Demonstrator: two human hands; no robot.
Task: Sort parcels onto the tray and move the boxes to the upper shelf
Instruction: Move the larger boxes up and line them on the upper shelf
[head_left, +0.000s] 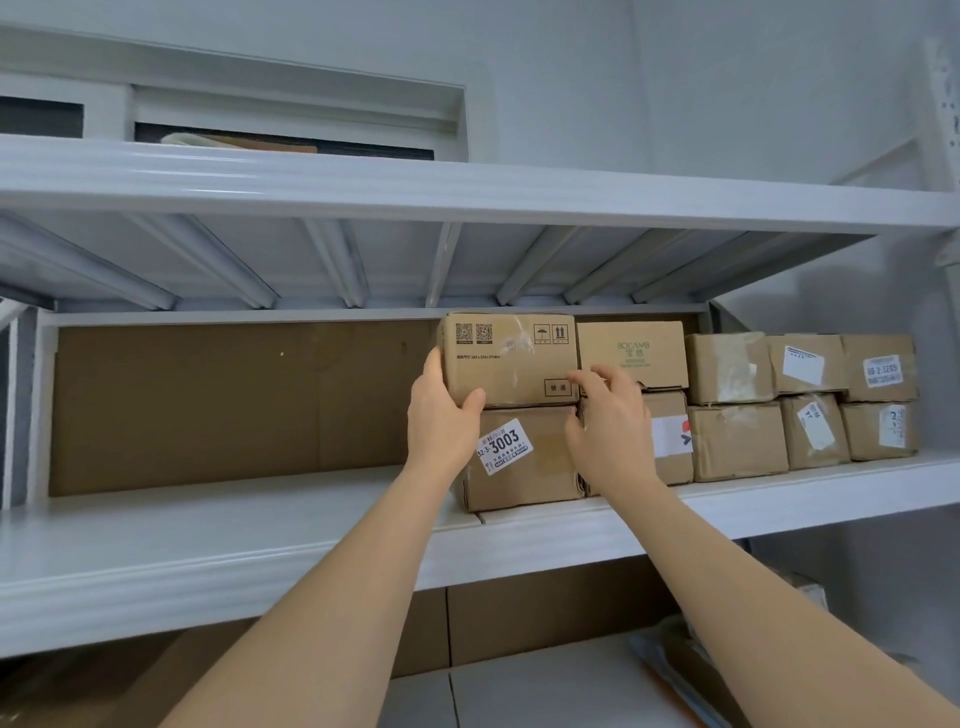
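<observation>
Cardboard box (509, 358) — stood atop the 3003-labelled box (519, 457) on the shelf (260, 525). Left hand (441, 415) gripped its lower-left corner; right hand (608, 410) hovered loose, holding nothing. Likely light, rigid — best held at opposite sides.

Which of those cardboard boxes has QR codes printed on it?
The top-left box, gripped by the left hand; it alone shows two QR codes.

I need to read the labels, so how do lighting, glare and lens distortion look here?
Head view: soft, even light; glare on the tape of the top box; the 3003 label is sharp, far-right labels are blurry; the shelf edge bows from the wide-angle lens.
</observation>
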